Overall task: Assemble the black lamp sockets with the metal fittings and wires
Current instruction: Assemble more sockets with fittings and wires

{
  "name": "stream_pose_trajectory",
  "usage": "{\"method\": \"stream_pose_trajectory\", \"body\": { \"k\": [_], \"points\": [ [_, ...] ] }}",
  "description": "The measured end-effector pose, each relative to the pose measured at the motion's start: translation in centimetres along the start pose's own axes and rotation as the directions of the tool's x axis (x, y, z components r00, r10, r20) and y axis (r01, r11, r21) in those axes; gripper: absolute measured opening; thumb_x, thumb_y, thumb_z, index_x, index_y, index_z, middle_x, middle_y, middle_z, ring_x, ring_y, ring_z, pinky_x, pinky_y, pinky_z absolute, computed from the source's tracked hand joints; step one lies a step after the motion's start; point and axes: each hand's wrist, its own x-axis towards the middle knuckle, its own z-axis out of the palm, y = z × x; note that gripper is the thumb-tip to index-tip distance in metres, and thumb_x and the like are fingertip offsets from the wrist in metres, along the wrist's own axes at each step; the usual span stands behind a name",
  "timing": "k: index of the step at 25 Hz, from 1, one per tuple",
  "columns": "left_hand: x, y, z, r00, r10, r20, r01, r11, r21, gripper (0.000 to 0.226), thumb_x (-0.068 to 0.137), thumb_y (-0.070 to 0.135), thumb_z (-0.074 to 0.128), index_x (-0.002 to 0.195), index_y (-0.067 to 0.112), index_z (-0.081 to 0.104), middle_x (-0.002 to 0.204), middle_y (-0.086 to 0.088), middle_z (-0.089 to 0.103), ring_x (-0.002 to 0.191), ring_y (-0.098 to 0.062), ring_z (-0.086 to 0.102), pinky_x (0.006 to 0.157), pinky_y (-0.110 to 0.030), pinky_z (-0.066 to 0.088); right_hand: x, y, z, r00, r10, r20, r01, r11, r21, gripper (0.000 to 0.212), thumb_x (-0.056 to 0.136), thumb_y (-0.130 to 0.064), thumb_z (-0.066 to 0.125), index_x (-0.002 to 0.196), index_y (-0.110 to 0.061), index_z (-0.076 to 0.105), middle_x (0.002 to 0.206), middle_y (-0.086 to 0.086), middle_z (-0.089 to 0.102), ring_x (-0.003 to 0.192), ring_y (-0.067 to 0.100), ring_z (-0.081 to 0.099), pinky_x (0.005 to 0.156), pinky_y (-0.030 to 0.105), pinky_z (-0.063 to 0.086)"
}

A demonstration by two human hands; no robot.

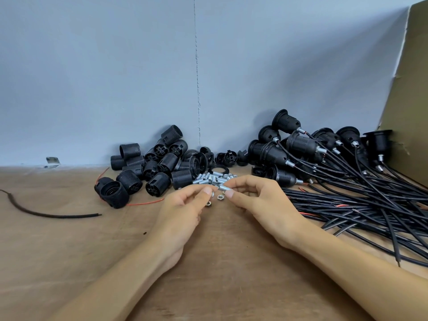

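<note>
The wooden tabletop fills my view. The biggest mass on it is the heap of wired sockets toward the right edge, their black wires trailing to the near right. Loose black lamp sockets pile along the far edge at the middle, with a small heap of metal fittings just in front. My right hand pinches one metal fitting between thumb and forefinger. My left hand pinches what looks like a nut beside it. Spare nuts lie under the fingers. I judge the fitting light, rigid and slick, best held across its middle, leaving its end free.
</note>
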Motion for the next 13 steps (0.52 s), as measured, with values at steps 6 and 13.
{"method": "stream_pose_trajectory", "body": {
  "k": [6, 13],
  "points": [
    [-0.12, 0.02, -0.30, 0.999, 0.001, 0.041, 0.002, 0.996, -0.092, 0.017, 0.095, 0.018, 0.067, 0.093, 0.027, 0.082, 0.083, -0.001, 0.070, 0.060, -0.005, 0.051, 0.052, -0.018, 0.041, -0.42, -0.17, 0.26, 0.993, -0.097, 0.061, 0.101, 0.992, -0.069, 0.012, 0.086, -0.016, 0.076, 0.098, -0.019, 0.077, 0.085, -0.006, 0.074, 0.073, 0.001, 0.059, 0.069, 0.014, 0.045],
    [0.09, -0.22, -0.39, 0.999, -0.011, 0.039, 0.016, 0.992, -0.128, 0.009, 0.086, 0.016, 0.076, 0.092, 0.014, 0.081, 0.083, -0.005, 0.078, 0.058, -0.006, 0.057, 0.051, -0.016, 0.045, -0.64, -0.17, 0.35, 0.986, -0.165, -0.004, 0.161, 0.971, -0.178, 0.013, 0.083, -0.016, 0.080, 0.091, -0.024, 0.075, 0.084, -0.001, 0.073, 0.073, 0.009, 0.062, 0.072, 0.026, 0.053]
  ]
}}
